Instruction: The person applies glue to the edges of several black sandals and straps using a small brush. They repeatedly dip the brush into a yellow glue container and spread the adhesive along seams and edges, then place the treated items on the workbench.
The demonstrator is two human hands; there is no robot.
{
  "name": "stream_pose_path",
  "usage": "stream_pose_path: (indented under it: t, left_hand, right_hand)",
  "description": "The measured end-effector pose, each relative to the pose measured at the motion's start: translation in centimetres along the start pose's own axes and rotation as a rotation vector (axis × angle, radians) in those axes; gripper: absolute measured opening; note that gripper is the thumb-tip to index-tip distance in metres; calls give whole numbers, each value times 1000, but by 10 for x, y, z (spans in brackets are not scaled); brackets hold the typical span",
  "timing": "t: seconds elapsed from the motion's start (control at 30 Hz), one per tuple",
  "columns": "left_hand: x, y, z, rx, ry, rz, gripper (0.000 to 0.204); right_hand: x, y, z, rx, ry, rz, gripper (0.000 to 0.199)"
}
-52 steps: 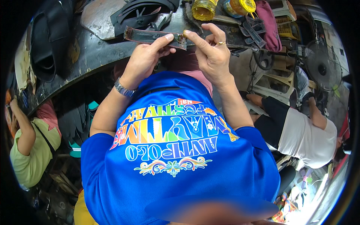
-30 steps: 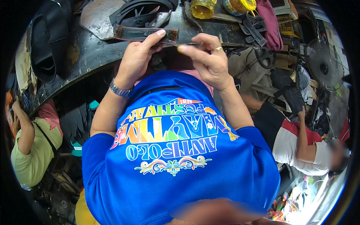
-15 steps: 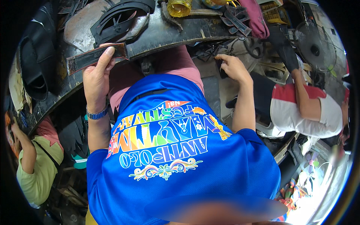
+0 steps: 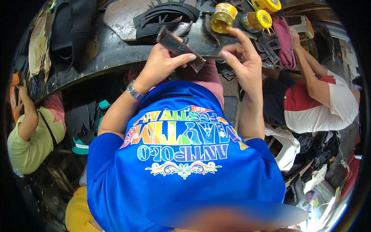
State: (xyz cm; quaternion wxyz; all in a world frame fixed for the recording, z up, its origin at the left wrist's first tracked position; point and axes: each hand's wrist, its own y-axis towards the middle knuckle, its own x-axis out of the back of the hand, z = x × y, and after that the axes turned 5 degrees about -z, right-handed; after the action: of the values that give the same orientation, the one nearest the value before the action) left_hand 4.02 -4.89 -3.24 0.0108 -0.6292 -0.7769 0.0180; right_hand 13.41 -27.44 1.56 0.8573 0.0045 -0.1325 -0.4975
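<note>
Gluing step, as we judge it: our left hand (image 4: 160,65) closes its grip around the dark strap (image 4: 181,48) above the tabletop (image 4: 116,54), while our right hand (image 4: 241,58), empty, fingers spread, next needs aligning with the strap end.

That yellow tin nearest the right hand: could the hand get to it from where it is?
Probably yes: the right hand is raised just beside the yellow tin, its forefinger pointing that way, with nothing between them.
</note>
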Motion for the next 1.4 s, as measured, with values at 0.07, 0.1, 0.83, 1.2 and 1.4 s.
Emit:
stream_pose_path:
  t: [0.07, 0.1, 0.83, 1.2, 1.4]
  left_hand:
    - [-3, 2, 5, -3, -10, -5, 33]
    - [-4, 3, 8, 3, -27, -8, 33]
    - [80, 23, -13, -49, -352, -239, 18]
    - [148, 176, -53, -125, -69, -252, 29]
    - [168, 231, -44, -91, 1, -253, 29]
  right_hand:
    - [-19, 14, 1, 16, 28, 1, 61]
    - [-26, 18, 0, 12, 42, -8, 63]
    - [-65, 27, -9, 52, 277, -67, 81]
    - [-53, -3, -25, -77, 355, -76, 81]
    - [-39, -13, -23, -108, 353, -137, 83]
